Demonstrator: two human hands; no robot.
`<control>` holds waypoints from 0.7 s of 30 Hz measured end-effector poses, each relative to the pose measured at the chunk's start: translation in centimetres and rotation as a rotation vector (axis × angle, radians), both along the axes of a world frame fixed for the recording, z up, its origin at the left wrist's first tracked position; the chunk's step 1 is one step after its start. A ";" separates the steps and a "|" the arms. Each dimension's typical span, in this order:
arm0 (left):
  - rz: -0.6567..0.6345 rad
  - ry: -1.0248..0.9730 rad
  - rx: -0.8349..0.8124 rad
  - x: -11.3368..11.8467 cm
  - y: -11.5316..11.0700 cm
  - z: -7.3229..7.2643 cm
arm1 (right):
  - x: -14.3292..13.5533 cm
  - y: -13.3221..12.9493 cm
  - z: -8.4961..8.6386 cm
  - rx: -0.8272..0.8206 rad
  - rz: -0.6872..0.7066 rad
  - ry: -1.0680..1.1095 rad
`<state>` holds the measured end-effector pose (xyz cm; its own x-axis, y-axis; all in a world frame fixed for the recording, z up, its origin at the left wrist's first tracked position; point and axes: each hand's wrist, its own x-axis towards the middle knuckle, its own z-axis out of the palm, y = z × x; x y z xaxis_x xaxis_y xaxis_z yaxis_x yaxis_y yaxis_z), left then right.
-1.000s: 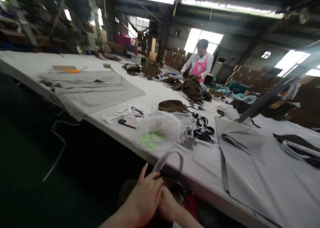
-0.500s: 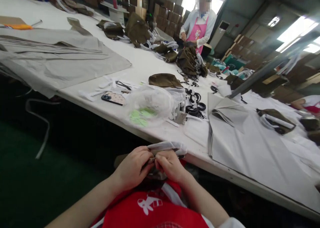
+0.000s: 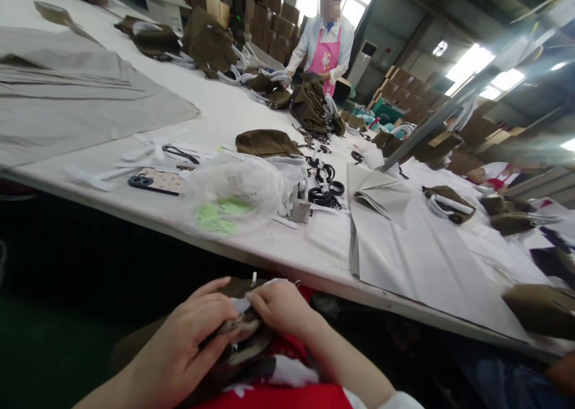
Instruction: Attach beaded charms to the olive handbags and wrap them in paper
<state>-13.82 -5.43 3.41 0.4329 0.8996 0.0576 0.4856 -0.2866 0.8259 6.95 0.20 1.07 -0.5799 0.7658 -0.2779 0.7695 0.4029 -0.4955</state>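
Note:
An olive-brown bag [image 3: 247,350] is held low in front of my red apron [image 3: 287,397], below the table's edge. My left hand [image 3: 193,331] is closed on its near-left part, thumb below and fingers above. My right hand [image 3: 279,306] grips the bag's top edge with bent fingers, close to the left fingertips. Whitish wrapping [image 3: 241,305] shows between the two hands. A small metal fitting lies on the bag under them. Much of the bag is hidden by my hands or lost in shadow.
On the white table [image 3: 220,106] lie a phone [image 3: 155,181], a clear plastic bag [image 3: 233,187] with green pieces, black straps [image 3: 326,187], a brown pouch [image 3: 267,143] and grey sheets [image 3: 404,241]. Across it stands a person in a pink apron [image 3: 324,58] beside several brown bags.
My hands and the bag have shifted left and lower in view; the white-wrapped strip no longer arches above my hands. More of the bag's near side shows. The whole view has turned rightward.

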 end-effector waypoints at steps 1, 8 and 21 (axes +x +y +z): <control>0.008 0.050 0.038 -0.1 -0.1 -0.7 | -0.4 0.0 -1.5 -0.076 0.053 -0.014; 0.153 0.180 0.088 0.8 1.2 -3.6 | -1.5 0.5 -6.1 -0.133 -0.059 0.055; -0.003 0.086 -0.048 3.9 2.0 -1.5 | 4.3 7.9 -2.2 0.351 -0.371 -0.207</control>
<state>-9.88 -3.46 1.96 0.4374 0.8990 -0.0229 0.5542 -0.2495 0.7941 11.27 8.07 -1.16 -0.2133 0.9758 -0.0484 0.9586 0.1994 -0.2034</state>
